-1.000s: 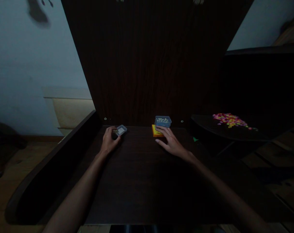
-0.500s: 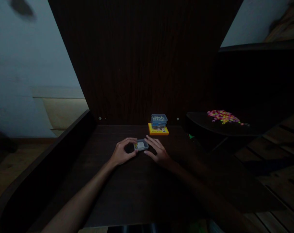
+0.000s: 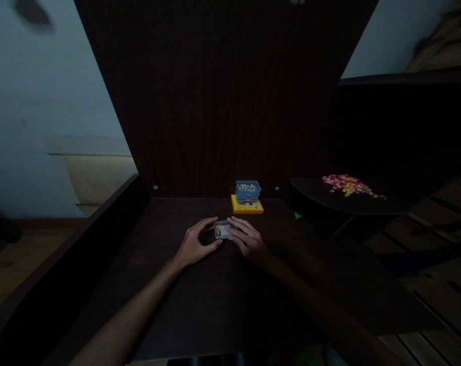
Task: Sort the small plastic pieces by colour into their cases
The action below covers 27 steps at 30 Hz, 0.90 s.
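A small clear plastic box [image 3: 217, 235] lies between my hands over the dark desk. Inside it are a whitish flat piece [image 3: 224, 231] and something small and yellow [image 3: 218, 230]. My left hand [image 3: 195, 244] curves round the left end of the box, fingertips at its far edge and thumb at its near edge. From the right, my right hand [image 3: 250, 243] grips the other end. One of its fingers reaches over the box and covers part of the whitish piece.
Behind my hands, stacked clear boxes [image 3: 247, 189] with small pale pieces in the top one rest on a yellow box [image 3: 238, 207]. Colourful small pieces [image 3: 346, 185] are heaped on a side shelf [image 3: 314, 193]. A green item [image 3: 298, 215] lies near the desk's right edge. A raised side panel [image 3: 81, 241] borders the left.
The small box has turned a little and shifted slightly right. My right fingers have come in over its right end, and my left hand has moved slightly right.
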Available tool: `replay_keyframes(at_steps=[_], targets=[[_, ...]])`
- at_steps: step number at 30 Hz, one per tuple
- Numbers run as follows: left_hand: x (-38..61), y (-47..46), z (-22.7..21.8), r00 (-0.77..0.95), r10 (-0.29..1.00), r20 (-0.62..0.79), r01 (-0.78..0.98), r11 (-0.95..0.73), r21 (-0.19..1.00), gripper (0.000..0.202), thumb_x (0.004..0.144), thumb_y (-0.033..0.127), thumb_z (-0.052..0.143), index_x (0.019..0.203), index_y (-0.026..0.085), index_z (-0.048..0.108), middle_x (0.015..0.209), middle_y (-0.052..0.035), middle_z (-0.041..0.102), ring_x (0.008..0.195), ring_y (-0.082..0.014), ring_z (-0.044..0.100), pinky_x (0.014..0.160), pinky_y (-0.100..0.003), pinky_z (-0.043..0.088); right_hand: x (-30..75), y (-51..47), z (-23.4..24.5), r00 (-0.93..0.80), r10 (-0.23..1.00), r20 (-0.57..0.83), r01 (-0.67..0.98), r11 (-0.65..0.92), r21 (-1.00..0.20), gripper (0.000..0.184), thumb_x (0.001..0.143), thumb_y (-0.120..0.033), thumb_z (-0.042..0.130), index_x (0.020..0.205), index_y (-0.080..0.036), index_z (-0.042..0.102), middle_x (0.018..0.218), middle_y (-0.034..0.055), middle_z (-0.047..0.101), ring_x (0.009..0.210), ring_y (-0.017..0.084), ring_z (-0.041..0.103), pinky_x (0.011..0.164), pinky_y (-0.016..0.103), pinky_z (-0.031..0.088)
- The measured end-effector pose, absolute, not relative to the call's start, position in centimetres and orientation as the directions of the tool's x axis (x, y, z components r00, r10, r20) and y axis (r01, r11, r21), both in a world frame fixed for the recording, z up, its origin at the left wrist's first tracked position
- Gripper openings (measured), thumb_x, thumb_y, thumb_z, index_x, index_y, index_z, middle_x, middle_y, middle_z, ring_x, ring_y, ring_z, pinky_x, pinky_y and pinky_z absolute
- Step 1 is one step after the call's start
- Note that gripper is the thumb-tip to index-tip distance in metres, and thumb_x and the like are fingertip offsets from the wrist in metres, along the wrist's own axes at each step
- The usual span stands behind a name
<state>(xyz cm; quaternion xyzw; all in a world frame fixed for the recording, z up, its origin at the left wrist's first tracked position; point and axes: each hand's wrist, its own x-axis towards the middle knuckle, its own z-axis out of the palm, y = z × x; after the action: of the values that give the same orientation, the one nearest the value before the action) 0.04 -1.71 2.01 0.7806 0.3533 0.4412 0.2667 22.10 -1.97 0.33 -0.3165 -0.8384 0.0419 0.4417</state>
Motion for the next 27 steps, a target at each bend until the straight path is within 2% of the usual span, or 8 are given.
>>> replay_keyframes(at_steps=[3, 8, 13, 19, 27], targets=[[-0.2, -1.7, 2.0, 0.356, 0.825, 0.439, 0.409, -0.560, 0.720, 0.063, 0.078, 0.038, 0.068, 0.134, 0.021, 0.045, 0.133, -0.0109, 0.056, 0.117, -0.0237, 0.058, 0.099, -0.042, 0.050, 23.0, -1.1, 1.8, -0.365, 0.588, 0.721, 0.526, 0.770, -0.361, 0.034, 0.093, -0.025, 0.050, 0.125, -0.027, 0.063, 0.132, 0.0075, 0.059, 0.126, 0.025, 0.051, 0.104, 0.050, 0.046], [-0.7, -1.2, 1.5, 0.437, 0.802, 0.408, 0.545, -0.597, 0.589, 0.041, 0.085, 0.038, 0.059, 0.123, 0.022, 0.056, 0.123, -0.0083, 0.061, 0.117, -0.0242, 0.056, 0.105, -0.044, 0.043, 25.5, 1.9, 5.6, -0.296, 0.607, 0.737, 0.613, 0.713, -0.341, 0.032, 0.094, -0.027, 0.050, 0.122, -0.025, 0.064, 0.133, 0.0073, 0.058, 0.128, 0.025, 0.049, 0.108, 0.051, 0.041], [-0.9, -0.8, 0.7, 0.491, 0.790, 0.367, 0.559, -0.608, 0.563, 0.043, 0.087, 0.035, 0.056, 0.128, 0.021, 0.052, 0.127, -0.0090, 0.058, 0.121, -0.0244, 0.052, 0.110, -0.046, 0.037, 28.4, 6.1, 8.0, -0.288, 0.606, 0.742, 0.679, 0.675, -0.288, 0.031, 0.094, -0.030, 0.049, 0.118, -0.021, 0.066, 0.131, 0.0100, 0.059, 0.125, 0.025, 0.051, 0.106, 0.050, 0.041], [-1.0, -0.7, 0.5, 0.494, 0.795, 0.353, 0.556, -0.601, 0.574, 0.043, 0.088, 0.033, 0.054, 0.129, 0.020, 0.051, 0.128, -0.0100, 0.058, 0.121, -0.0245, 0.051, 0.108, -0.045, 0.039, 30.1, 9.5, 7.8, -0.297, 0.686, 0.665, 0.725, 0.615, -0.310, 0.031, 0.093, -0.031, 0.049, 0.117, -0.023, 0.066, 0.129, 0.0087, 0.061, 0.122, 0.025, 0.053, 0.104, 0.052, 0.040], [-1.1, -0.6, 0.3, 0.498, 0.802, 0.329, 0.553, -0.586, 0.592, 0.042, 0.089, 0.033, 0.053, 0.129, 0.022, 0.051, 0.129, -0.0099, 0.057, 0.122, -0.0250, 0.052, 0.110, -0.047, 0.037, 30.7, 11.1, 6.5, -0.269, 0.706, 0.655, 0.743, 0.585, -0.324, 0.031, 0.092, -0.035, 0.049, 0.114, -0.023, 0.067, 0.125, 0.0097, 0.060, 0.115, 0.026, 0.055, 0.099, 0.051, 0.043]])
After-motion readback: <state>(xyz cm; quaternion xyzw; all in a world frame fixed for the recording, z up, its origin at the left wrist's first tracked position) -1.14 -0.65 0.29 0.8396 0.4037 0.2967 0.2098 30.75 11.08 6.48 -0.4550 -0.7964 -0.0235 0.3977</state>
